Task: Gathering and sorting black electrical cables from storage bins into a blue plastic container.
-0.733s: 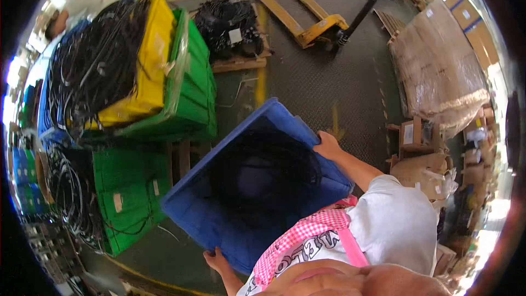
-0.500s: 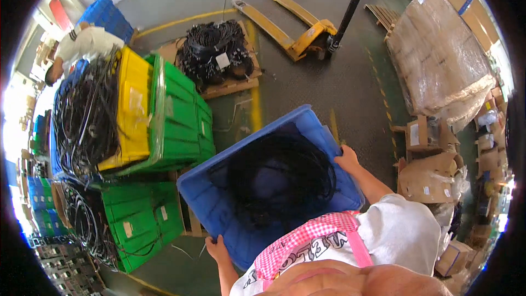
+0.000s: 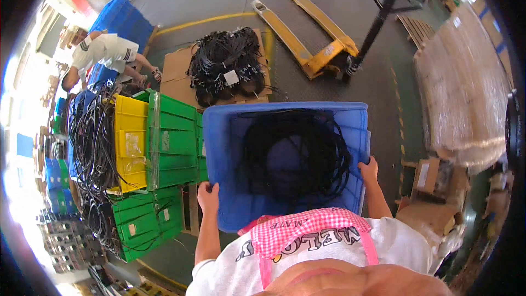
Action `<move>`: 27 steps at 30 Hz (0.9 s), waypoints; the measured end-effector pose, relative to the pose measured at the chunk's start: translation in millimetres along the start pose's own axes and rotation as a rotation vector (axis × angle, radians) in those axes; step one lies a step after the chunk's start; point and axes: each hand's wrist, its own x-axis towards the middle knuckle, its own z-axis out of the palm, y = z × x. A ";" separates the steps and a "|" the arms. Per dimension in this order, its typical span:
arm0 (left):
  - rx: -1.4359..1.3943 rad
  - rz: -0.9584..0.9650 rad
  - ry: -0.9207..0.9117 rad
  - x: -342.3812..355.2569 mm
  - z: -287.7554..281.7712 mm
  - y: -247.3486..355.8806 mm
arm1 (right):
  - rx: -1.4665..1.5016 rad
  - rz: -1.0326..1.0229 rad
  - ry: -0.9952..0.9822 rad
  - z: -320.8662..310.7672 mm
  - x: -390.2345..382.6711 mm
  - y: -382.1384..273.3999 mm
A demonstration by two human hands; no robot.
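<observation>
A blue plastic tote (image 3: 285, 107) is held up in front of my body, one hand on each side of it. Inside lies a large coil of black cable (image 3: 255, 156), with a round gap in its middle. My left hand (image 3: 208, 195) is closed on the tote's left side, near its rim. On the opposite side my right hand (image 3: 368, 170) grips the wall, its fingertips partly hidden behind the edge.
Left of me stand green crates (image 3: 178, 140) and a yellow crate (image 3: 130, 148) heaped with black cables (image 3: 94, 142). Ahead, more cable bundles (image 3: 227, 60) lie on a cardboard-topped pallet, beside a yellow pallet jack (image 3: 329, 57). Wrapped boxes (image 3: 460, 87) stand right. A person (image 3: 107, 52) bends at far left.
The tote has turned from slanted to nearly square with my body. My left hand has risen along with it. The person at far left shows more fully.
</observation>
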 end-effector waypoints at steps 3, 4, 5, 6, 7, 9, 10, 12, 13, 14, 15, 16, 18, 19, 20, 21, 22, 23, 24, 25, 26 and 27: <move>-0.142 -0.126 0.006 42.7 23.8 33.9 | 0.006 -0.086 0.084 6.3 56.9 -24.3; -0.127 -0.048 0.044 57.5 36.8 29.7 | 0.068 -0.134 0.082 6.6 73.4 -38.3; -0.109 0.032 0.081 74.2 48.6 27.0 | 0.133 -0.179 0.081 8.9 91.9 -53.5; -0.122 0.005 0.121 92.1 59.1 28.8 | 0.108 -0.209 0.098 13.1 112.7 -66.9; -0.120 -0.019 0.084 111.3 71.2 33.4 | 0.084 -0.236 0.119 18.2 133.8 -83.1; -0.179 -0.088 0.052 150.9 87.0 60.4 | 0.087 -0.287 0.117 29.2 157.1 -138.0; -0.196 -0.105 0.074 181.0 98.8 71.4 | 0.101 -0.299 0.142 32.8 176.9 -168.4; -0.158 -0.066 0.069 218.8 115.3 89.1 | 0.086 -0.322 0.131 38.0 221.1 -210.6; -0.153 -0.090 0.072 236.0 116.7 97.7 | 0.092 -0.308 0.134 42.0 233.3 -227.9; -0.151 -0.082 0.088 252.0 118.8 106.9 | 0.076 -0.308 0.117 42.8 244.7 -244.1; -0.147 -0.073 0.101 264.5 120.6 114.1 | 0.080 -0.299 0.088 40.6 254.8 -259.7; -0.140 -0.077 0.086 279.8 120.9 119.9 | 0.092 -0.280 0.072 38.3 262.5 -271.2; -0.160 -0.095 0.081 316.4 129.6 136.6 | 0.064 -0.354 0.153 50.9 311.4 -259.7; -0.185 -0.111 0.103 330.5 132.5 140.3 | 0.160 -0.334 0.050 51.6 306.9 -292.8; -0.216 -0.113 0.108 346.4 136.8 145.1 | 0.262 -0.306 -0.028 53.2 305.5 -344.9; -0.281 -0.159 0.096 358.4 137.6 157.4 | 0.134 -0.357 0.005 60.4 331.1 -356.3; -0.338 -0.200 0.077 370.4 138.8 170.0 | 0.139 -0.328 -0.037 73.0 369.2 -351.8; -0.369 -0.221 0.078 376.8 140.9 173.3 | 0.066 -0.327 0.040 80.8 383.6 -364.0; -0.405 -0.237 0.088 389.5 150.5 181.3 | 0.027 -0.343 0.109 88.6 407.6 -372.7; -0.408 -0.233 0.122 398.1 157.9 191.4 | 0.019 -0.296 0.049 90.1 418.4 -393.7; -0.413 -0.229 0.159 410.1 164.5 204.6 | 0.016 -0.253 -0.012 89.1 430.3 -413.6; -0.405 -0.199 0.119 430.9 172.6 222.2 | 0.039 -0.242 -0.003 95.8 453.2 -418.6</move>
